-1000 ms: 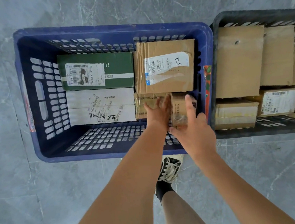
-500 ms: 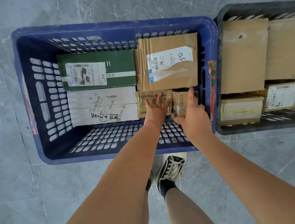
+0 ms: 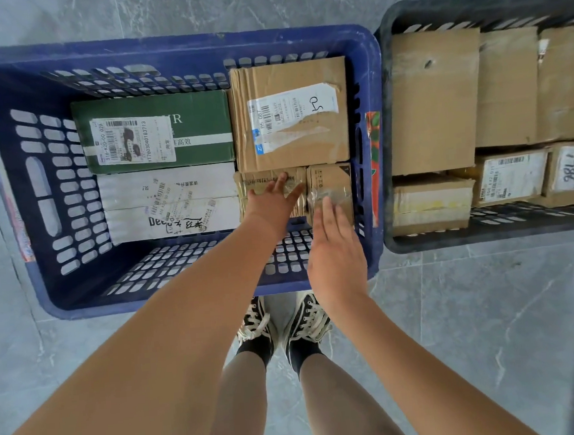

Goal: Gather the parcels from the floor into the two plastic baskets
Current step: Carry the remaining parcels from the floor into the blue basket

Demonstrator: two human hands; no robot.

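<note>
A blue plastic basket (image 3: 9,191) on the floor holds a green box (image 3: 202,121), a white box (image 3: 187,190), a large brown carton (image 3: 288,80) and two small taped brown parcels. My left hand (image 3: 272,203) lies flat with spread fingers on the left small parcel (image 3: 255,182). My right hand (image 3: 336,247) hovers with straight fingers just above and in front of the right small parcel (image 3: 331,183), holding nothing. A black basket (image 3: 384,72) to the right is filled with several brown cartons (image 3: 438,102).
Grey marble floor tiles (image 3: 493,321) surround both baskets. My feet in black sneakers (image 3: 307,322) stand just in front of the blue basket. The front-left part of the blue basket's floor (image 3: 138,263) is bare.
My right hand has let go of the right small parcel and drawn back toward me. My left hand stays on the left small parcel. The camera has come closer to the baskets.
</note>
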